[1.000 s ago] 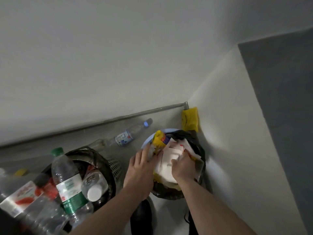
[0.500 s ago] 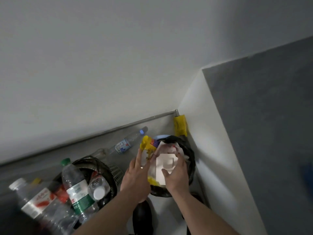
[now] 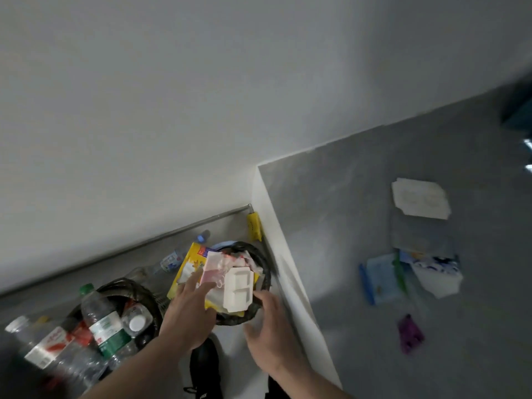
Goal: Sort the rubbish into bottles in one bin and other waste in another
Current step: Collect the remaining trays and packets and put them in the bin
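- the left hand lay flat over the waste bin, fingers straight and pressing down on a clear wrapper on top of the pile; it gripped nothing.
- the right hand hung at the bin's near rim, fingers loosely spread and holding nothing, just beside a white tray.
- that tray sat on top of the waste, beside a yellow packet standing at the left edge of the bin.
- to the left, the bottle bin was crammed with bottles, among them a green-capped bottle standing upright.
- one loose bottle lay on the floor by the wall, behind both bins.
- on the grey counter to the right lay a white sheet, blue packaging and a purple scrap, all blurred.
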